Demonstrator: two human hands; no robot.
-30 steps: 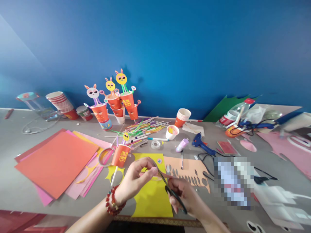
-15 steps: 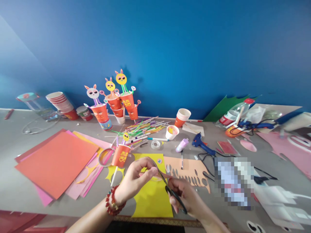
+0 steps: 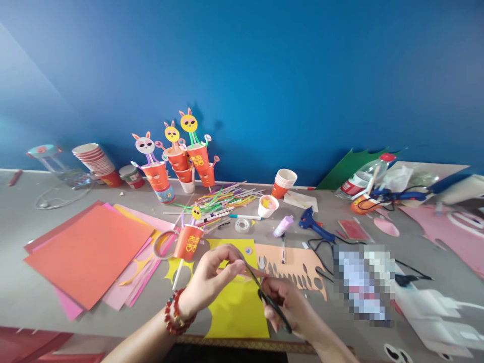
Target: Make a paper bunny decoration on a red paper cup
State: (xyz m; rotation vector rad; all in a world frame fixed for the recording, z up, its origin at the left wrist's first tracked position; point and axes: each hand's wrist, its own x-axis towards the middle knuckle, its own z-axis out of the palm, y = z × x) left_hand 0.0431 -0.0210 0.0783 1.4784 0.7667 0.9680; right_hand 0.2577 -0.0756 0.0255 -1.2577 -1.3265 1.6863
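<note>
My right hand (image 3: pixel 289 302) grips black-handled scissors (image 3: pixel 279 313), its fingers in the loops and the blades pointing up and left. The blades reach the fingertips of my left hand (image 3: pixel 215 275), which pinches a thin piece of pink paper (image 3: pixel 244 277) mostly hidden by the fingers. Under both hands lies a yellow sheet (image 3: pixel 238 315) with curved bites out of its left edge. To its right is a peach sheet (image 3: pixel 300 254) with leaf-shaped holes. An orange cup (image 3: pixel 188 243) on a white stick, topped by a small yellow face, lies just left of the sheet.
Coloured sheets (image 3: pixel 91 252) are stacked at the left. Rabbit-faced cups (image 3: pixel 155 176) stand near the wall beside scattered pipe cleaners (image 3: pixel 223 201). A white cup (image 3: pixel 268 206) of cut pieces, a glue bottle (image 3: pixel 283 227) and a corded blue glue gun (image 3: pixel 315 224) sit right of centre.
Both hands keep nearly the same place and grip. The scissor blades look slightly closer together at my left fingertips; everything else on the table stays put.
</note>
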